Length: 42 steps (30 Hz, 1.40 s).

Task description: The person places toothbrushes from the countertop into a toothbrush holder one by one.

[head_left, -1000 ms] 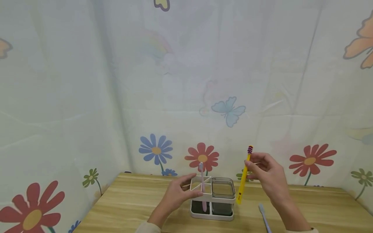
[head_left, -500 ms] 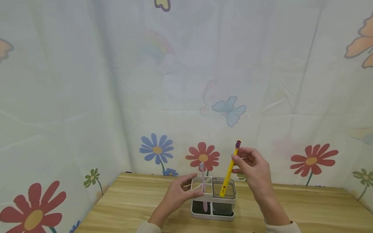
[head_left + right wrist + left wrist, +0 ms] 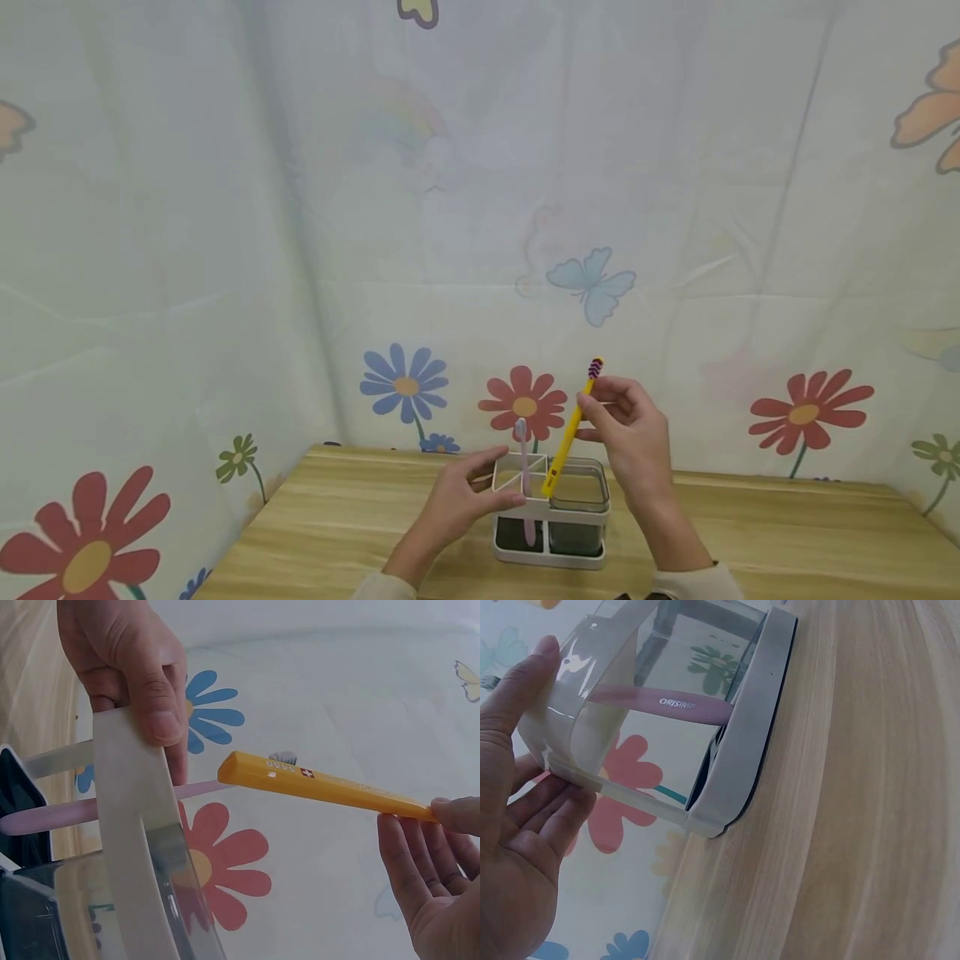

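Note:
A white toothbrush holder [image 3: 570, 517] stands on the table, its upper left part split into small compartments. My left hand [image 3: 459, 493] grips its left side, thumb in front and fingers behind. A pink toothbrush [image 3: 524, 462] stands upright in one compartment, its handle showing below the upper frame [image 3: 667, 703]. A clear cup [image 3: 579, 537] sits in the holder's right half. My right hand [image 3: 636, 437] pinches a yellow toothbrush [image 3: 567, 442] near its purple-bristled head. The brush slants, handle end [image 3: 240, 768] down. In the right wrist view that end is apart from the holder's top.
The wooden table [image 3: 360, 508] extends to both sides of the holder. Behind it hangs a pale curtain [image 3: 465, 208] printed with flowers and butterflies. A small dark thing [image 3: 648, 596] shows at the bottom edge of the head view, too little to identify.
My right hand has moved left with the yellow toothbrush, from right of the holder to above its middle, and the brush tilts more. The blue toothbrush has gone from view. My left hand stays put.

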Tool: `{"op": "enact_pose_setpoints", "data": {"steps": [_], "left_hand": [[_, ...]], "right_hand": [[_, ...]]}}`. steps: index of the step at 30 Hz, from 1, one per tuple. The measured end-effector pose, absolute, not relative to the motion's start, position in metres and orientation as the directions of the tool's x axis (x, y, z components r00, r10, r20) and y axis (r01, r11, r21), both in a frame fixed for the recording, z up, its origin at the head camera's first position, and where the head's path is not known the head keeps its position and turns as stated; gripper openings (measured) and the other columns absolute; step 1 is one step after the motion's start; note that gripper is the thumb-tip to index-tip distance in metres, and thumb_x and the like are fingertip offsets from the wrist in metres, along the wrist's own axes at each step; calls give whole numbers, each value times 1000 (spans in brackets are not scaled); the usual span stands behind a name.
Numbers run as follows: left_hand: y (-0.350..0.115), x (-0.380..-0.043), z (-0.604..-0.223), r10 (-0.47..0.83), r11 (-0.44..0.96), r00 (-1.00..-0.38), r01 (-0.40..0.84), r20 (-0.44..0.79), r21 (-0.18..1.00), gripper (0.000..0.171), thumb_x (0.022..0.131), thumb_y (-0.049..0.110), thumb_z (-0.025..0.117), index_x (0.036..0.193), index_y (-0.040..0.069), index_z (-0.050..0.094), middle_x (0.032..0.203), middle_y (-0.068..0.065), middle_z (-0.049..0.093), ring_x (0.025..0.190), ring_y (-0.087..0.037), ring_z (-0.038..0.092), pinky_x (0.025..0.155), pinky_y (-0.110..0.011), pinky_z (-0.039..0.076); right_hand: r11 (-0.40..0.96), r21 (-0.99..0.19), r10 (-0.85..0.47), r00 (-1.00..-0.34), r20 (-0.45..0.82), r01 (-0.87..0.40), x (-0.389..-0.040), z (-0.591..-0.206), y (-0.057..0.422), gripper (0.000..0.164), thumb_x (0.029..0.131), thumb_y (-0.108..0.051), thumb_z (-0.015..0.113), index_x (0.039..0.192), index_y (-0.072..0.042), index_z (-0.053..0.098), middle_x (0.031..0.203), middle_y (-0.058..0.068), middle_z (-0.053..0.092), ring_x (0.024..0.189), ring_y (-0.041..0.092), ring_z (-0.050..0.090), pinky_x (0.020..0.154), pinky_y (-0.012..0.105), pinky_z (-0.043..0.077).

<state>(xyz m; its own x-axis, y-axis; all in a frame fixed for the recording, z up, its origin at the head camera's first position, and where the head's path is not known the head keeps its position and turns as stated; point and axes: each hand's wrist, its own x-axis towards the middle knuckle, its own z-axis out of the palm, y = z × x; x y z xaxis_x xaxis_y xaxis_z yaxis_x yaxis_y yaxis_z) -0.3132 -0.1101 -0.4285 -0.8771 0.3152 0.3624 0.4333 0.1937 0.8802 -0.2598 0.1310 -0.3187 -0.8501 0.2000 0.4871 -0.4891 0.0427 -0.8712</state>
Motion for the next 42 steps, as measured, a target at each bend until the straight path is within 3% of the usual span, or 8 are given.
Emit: {"op": "enact_pose_setpoints", "data": {"steps": [12,21,42], "left_hand": [[-111,-312,-426,313,207,-880,430,357,879,69,88,31,91,147,7,63,146,-22,61,133,-41,60,103,-45,56],[-111,-312,-426,313,204,-879,432,360,878,67,88,31,91,146,11,65,147,-22,60,134,-42,59,103,-47,56],[-110,-315,-429,314,190,-876,435,365,880,66,88,31,90,146,11,64,147,-23,60,135,-43,58,104,-48,55]], "right_hand": [[15,-860,231,-835,500,-511,-270,-332,123,30,102,-6,73,128,1,60,115,20,68,95,18,73,76,32,66],[23,-855,232,-829,509,-519,-277,-341,115,30,101,-5,73,127,2,61,113,20,68,94,15,73,75,30,66],[56,-903,140,-892,430,-426,-284,-362,108,25,103,-13,72,124,-1,65,115,18,71,97,28,72,75,34,66]]}}
